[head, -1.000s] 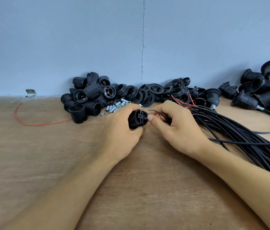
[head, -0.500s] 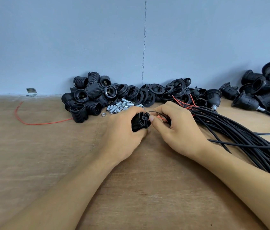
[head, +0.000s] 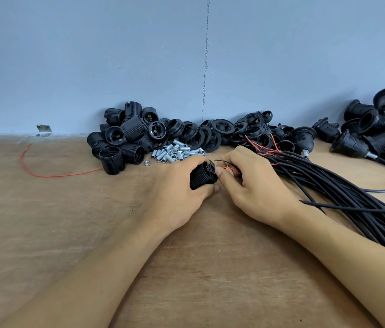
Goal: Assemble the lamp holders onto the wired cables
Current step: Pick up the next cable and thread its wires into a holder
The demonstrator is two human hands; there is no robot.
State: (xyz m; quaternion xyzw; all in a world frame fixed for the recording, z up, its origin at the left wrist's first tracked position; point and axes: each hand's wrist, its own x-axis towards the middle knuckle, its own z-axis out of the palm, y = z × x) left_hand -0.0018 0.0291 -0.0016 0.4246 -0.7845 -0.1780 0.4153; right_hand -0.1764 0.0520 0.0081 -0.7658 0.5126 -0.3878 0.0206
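At mid-table in the head view, the left hand (head: 177, 185) grips a black lamp holder (head: 202, 175), fingers curled round its ribbed body; the right hand (head: 255, 185) pinches a red wire (head: 230, 168) at the holder's terminal end, thumb tip touching it; since a second ago both hands have drifted slightly nearer, grips unchanged; a cable bundle (head: 340, 192) lies just right, loose holders (head: 125, 140) and metal tubes (head: 175, 152) behind; the right fingers hide the wire's cable.

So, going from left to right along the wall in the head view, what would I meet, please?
Metal bracket, threaded black shells, black rings, wired lamp holders.
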